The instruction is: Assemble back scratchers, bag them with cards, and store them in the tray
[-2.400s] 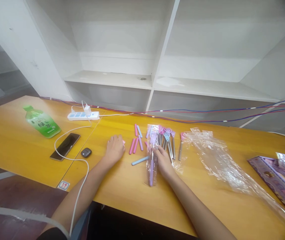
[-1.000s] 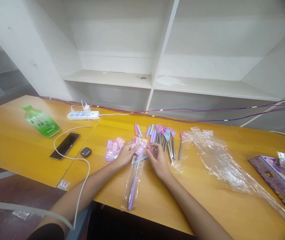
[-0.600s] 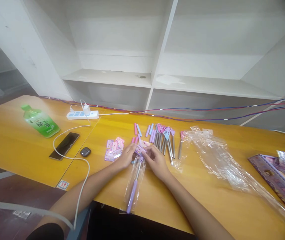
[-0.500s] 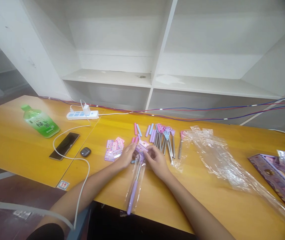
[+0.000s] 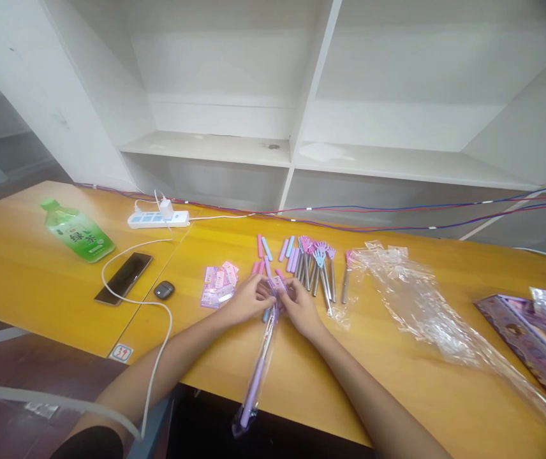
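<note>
Both grips are in tight here: the left hand (image 5: pixel 252 299) curls in, thumb and fingers pinched, while the right hand (image 5: pixel 300 307) closes from the other side, both fingertip grips on a small printed card (image 5: pixel 277 284) at the top of a clear bag (image 5: pixel 265 349). Whether the card sits inside the plastic or outside it, you can't tell from this angle!

Down the bag runs a scratcher (image 5: pixel 254 384) with a purple handle and silver shaft, slanting towards the person, its lower end out past the front edge of the bench (image 5: pixel 220 357). A blue tube (image 5: pixel 266 315) lies just under the hands, with pink, blue and purple tubes (image 5: pixel 284 250) scattered beyond.

To the left of the grips, a spread of cards (image 5: pixel 215 293); to the right, a cluster of hand-headed metal rods (image 5: pixel 319 257), then a crinkled heap of clear plastic (image 5: pixel 411 293) and a patterned purple box (image 5: pixel 516 331) at the far right.

Out on the left wing: a black case (image 5: pixel 164 290), a phone (image 5: pixel 124 278), a white power strip (image 5: pixel 158 220) and a green bottle (image 5: pixel 79 233) (leaning in this view, label towards us). White shelves (image 5: pixel 206 148) stand behind it all.
</note>
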`<action>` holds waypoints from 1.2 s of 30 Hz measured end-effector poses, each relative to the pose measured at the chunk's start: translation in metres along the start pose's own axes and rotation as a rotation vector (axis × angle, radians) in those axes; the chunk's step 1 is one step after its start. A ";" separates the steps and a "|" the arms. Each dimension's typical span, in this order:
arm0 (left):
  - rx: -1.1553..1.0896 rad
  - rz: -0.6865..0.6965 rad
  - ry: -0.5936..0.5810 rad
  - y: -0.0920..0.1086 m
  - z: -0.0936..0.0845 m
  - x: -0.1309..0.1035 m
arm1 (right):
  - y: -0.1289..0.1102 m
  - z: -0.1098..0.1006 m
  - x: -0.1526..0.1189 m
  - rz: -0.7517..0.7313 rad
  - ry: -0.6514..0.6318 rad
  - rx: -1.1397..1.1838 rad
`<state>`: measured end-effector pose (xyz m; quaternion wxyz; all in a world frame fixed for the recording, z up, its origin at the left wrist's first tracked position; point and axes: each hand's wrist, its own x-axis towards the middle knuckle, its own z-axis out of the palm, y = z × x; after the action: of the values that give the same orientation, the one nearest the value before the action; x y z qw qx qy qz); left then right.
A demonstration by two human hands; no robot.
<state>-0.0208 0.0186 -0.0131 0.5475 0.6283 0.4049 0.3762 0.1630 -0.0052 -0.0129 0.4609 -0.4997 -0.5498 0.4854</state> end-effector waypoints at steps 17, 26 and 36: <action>-0.008 -0.029 0.041 0.008 -0.004 0.000 | -0.006 -0.003 -0.002 -0.194 0.116 0.038; -0.027 0.018 0.113 0.027 -0.008 -0.004 | -0.006 -0.001 -0.008 -0.362 0.166 0.013; -0.177 0.003 0.106 0.024 -0.008 -0.002 | -0.020 -0.003 -0.014 -0.802 -0.008 -0.477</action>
<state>-0.0267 0.0182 0.0114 0.5782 0.5574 0.3972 0.4440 0.1651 -0.0197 0.0071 0.4823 -0.3378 -0.7977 0.1304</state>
